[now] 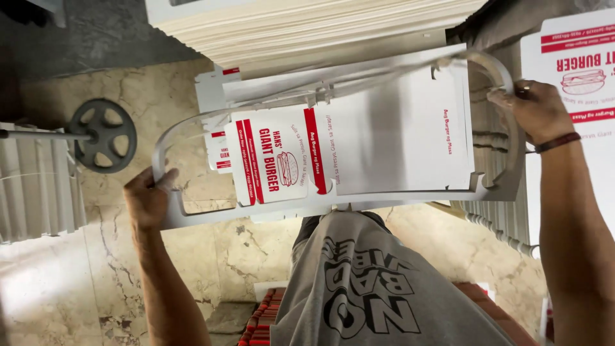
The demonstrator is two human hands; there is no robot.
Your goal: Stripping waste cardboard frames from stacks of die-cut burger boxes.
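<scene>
1. A large die-cut cardboard sheet (384, 128), white with red print and a burger drawing, is held flat and level in front of the person's chest, above the floor. Its outer waste border curves round both ends like a frame.
2. The left hand (148, 195) is closed round the curved border at the sheet's left end, fingers wrapped over the edge.
3. The right hand (535, 110) is closed on the curved border at the sheet's right end, thumb on top; a ring shows on one finger and a dark band on the wrist.
4. A second printed blank (219, 150) shows just under the held sheet, near its left part.
5. Beyond the sheet, at the top of the view, stands a thick stack of plain pale sheets (307, 25).
6. To the right lies another printed sheet (576, 70), partly behind the right hand.
7. On the left, a dark metal handwheel (102, 134) on a rod stands over the marble floor (57, 288), beside a pale ribbed stack (35, 186).
8. Below, the person's grey printed shirt (371, 288) fills the lower middle, with red-edged stacks (256, 320) beside it.
</scene>
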